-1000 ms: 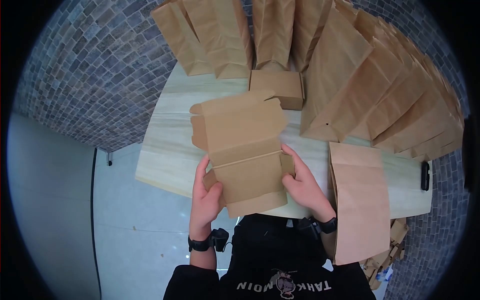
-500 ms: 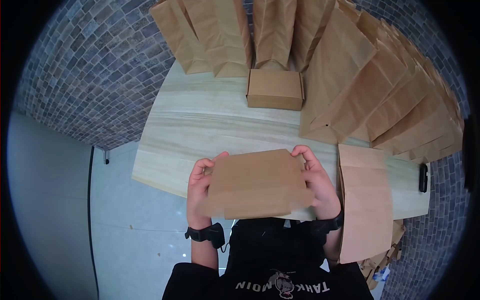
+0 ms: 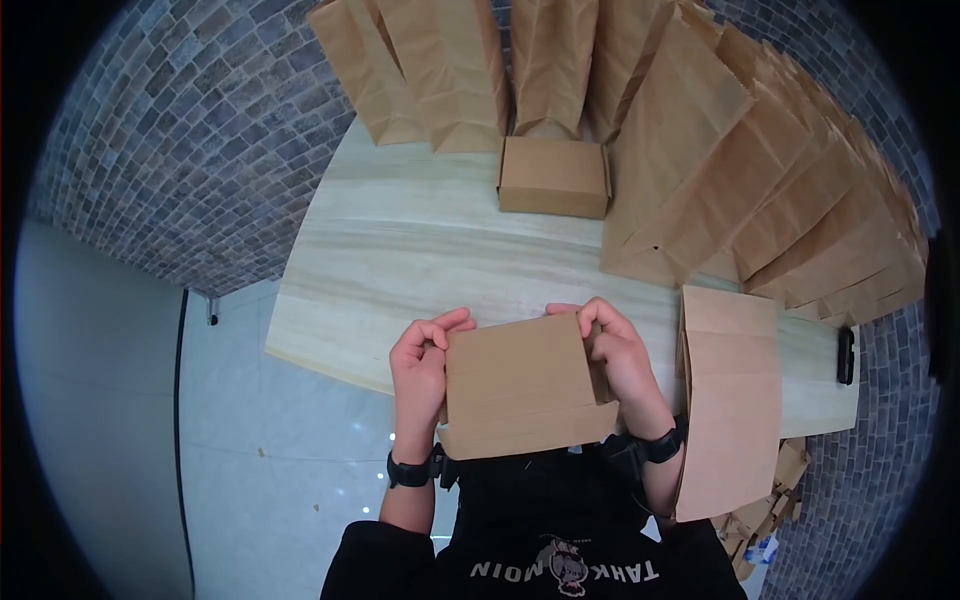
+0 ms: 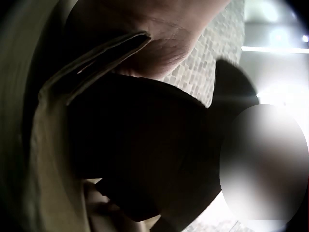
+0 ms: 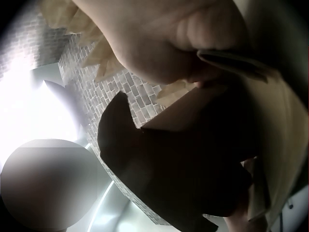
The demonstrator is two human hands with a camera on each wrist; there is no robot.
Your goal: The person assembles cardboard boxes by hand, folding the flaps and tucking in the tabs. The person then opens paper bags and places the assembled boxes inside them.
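A partly folded brown cardboard box (image 3: 517, 375) is held over the table's near edge, its plain panel facing up and a flap along the side nearest the body. My left hand (image 3: 420, 365) grips its left side, fingers bent at the upper corner. My right hand (image 3: 622, 360) holds the right side, with fingertips over the far right corner and a side flap beside them. In the left wrist view a dark cardboard flap (image 4: 145, 140) sticks out below the hand. The right wrist view shows a similar shaded flap (image 5: 164, 159) with a rounded tab.
A closed cardboard box (image 3: 553, 178) stands at the back of the pale wooden table (image 3: 420, 240). Several upright paper bags (image 3: 690, 150) line the back and right. A flat paper bag (image 3: 730, 400) lies over the right front edge, near a black object (image 3: 846, 355).
The cardboard was spread open with its lid panel pointing away; it then turned and folded into a compact shape. Both hands have shifted to its far corners, and its near edge is now lower.
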